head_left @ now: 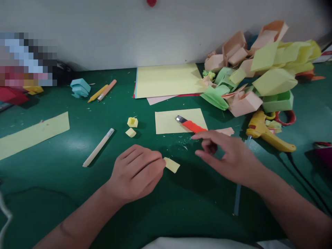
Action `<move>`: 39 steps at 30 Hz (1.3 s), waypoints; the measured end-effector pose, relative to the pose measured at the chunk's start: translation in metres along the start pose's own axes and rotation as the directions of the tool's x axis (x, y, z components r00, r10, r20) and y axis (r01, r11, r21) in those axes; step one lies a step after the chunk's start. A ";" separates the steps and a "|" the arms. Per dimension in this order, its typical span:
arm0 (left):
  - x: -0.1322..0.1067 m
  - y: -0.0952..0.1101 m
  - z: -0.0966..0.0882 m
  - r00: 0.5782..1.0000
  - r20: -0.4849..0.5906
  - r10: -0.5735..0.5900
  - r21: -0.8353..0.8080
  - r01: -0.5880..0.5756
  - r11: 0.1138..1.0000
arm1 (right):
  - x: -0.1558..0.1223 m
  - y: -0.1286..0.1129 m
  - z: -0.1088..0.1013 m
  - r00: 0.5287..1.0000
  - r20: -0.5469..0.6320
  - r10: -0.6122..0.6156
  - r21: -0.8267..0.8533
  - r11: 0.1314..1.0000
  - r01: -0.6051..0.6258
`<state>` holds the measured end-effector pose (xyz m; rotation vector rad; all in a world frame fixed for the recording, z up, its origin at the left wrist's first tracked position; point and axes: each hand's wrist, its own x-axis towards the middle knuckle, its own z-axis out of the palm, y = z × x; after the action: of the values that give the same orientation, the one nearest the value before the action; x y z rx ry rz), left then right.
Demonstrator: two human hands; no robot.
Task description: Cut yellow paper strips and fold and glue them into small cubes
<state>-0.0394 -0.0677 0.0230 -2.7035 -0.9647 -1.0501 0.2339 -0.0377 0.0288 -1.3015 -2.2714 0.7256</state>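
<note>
My left hand (135,171) is closed in a pinch on a small yellow paper piece (172,165) just above the green mat (64,145). My right hand (223,155) hovers to its right with fingers apart and holds nothing. Its fingertips are close to the orange utility knife (190,125), which lies on a yellow paper sheet (168,121). Two small folded yellow paper pieces (132,126) sit left of that sheet. A white stick (98,147) lies left of my left hand.
A yellow glue gun (264,131) with its black cord lies at the right, beside red scissors (286,119). A heap of folded paper boxes (259,72) fills the back right. Large paper sheets (166,81), a blue folded piece (80,87), pens (102,91) and a yellow strip (31,133) lie around.
</note>
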 end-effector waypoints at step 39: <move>0.006 0.011 0.002 0.794 0.432 -0.428 -0.590 0.608 0.532 | 0.000 -0.027 0.029 0.973 0.233 0.004 0.635 0.757 -0.155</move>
<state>-0.0282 -0.0729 0.0266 -3.2860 -1.8568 -1.4707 0.1991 -0.0559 0.0226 -1.0013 -1.8261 1.5889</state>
